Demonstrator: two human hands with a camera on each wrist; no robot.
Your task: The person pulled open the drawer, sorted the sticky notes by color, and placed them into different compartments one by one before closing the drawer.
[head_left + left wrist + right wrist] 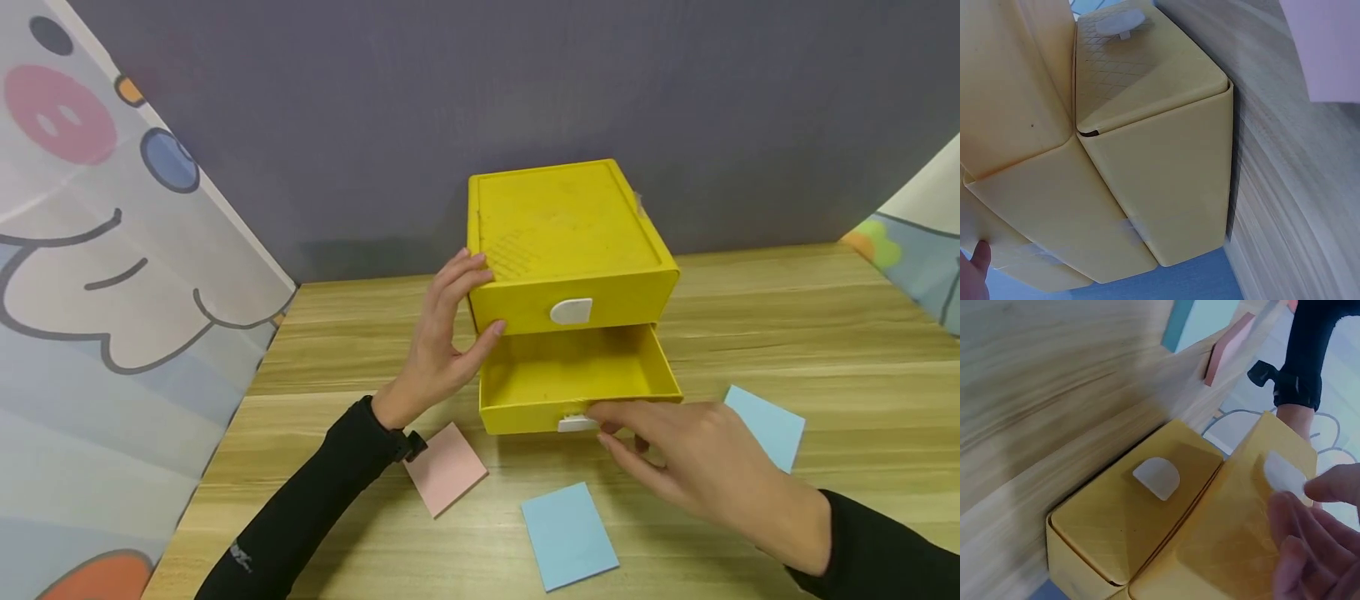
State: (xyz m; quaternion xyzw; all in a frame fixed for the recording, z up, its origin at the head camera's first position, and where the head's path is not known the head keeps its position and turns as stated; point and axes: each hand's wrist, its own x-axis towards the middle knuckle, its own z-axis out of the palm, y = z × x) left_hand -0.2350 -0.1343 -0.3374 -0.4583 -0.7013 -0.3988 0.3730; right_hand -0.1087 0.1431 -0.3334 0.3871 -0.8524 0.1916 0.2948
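A yellow drawer cabinet [562,217] stands against the grey back panel, its middle drawer [570,367] pulled out with nothing in it. My right hand [697,454] pinches that drawer's white handle [576,424] between thumb and fingers; the right wrist view shows the same handle [1282,475] at the fingertips. At the upper left front corner, my left hand [442,333] rests on the cabinet, fingers fairly straight, thumb on the top drawer's front [525,310]. The bottom drawer [1104,531], closed, shows in the right wrist view; the middle one hides it in the head view.
Sticky note pads lie on the wooden table [360,350]: a pink one [450,471] by my left wrist, a blue one [570,537] at the front, and another blue one [768,425] partly behind my right hand. A cartoon-printed panel [112,292] stands at the left.
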